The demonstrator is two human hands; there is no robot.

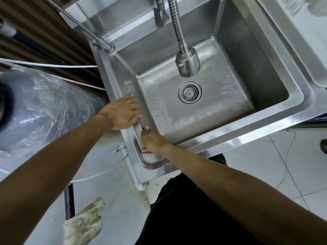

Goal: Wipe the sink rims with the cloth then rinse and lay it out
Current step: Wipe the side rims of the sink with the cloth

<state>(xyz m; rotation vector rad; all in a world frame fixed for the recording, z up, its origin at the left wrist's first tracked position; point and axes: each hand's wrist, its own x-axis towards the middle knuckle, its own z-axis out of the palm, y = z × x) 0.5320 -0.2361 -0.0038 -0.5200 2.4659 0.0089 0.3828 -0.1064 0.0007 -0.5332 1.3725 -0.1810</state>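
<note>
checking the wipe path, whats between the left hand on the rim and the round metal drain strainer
Only bare wet steel: the sink's sloping wall and basin floor lie between the left hand and the round metal drain strainer, in the head view.

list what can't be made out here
- Cloth: head view, mostly under the right hand; its size and pattern cannot be told.
- Faucet top: cut off by the upper edge.
- Second basin: cut off at the right edge.
- Rim under the left hand: covered, so wet or dry is unknown.

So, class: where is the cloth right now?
The cloth is under the right hand, pressed on the sink's near-left inner corner, beside the left hand.
</note>
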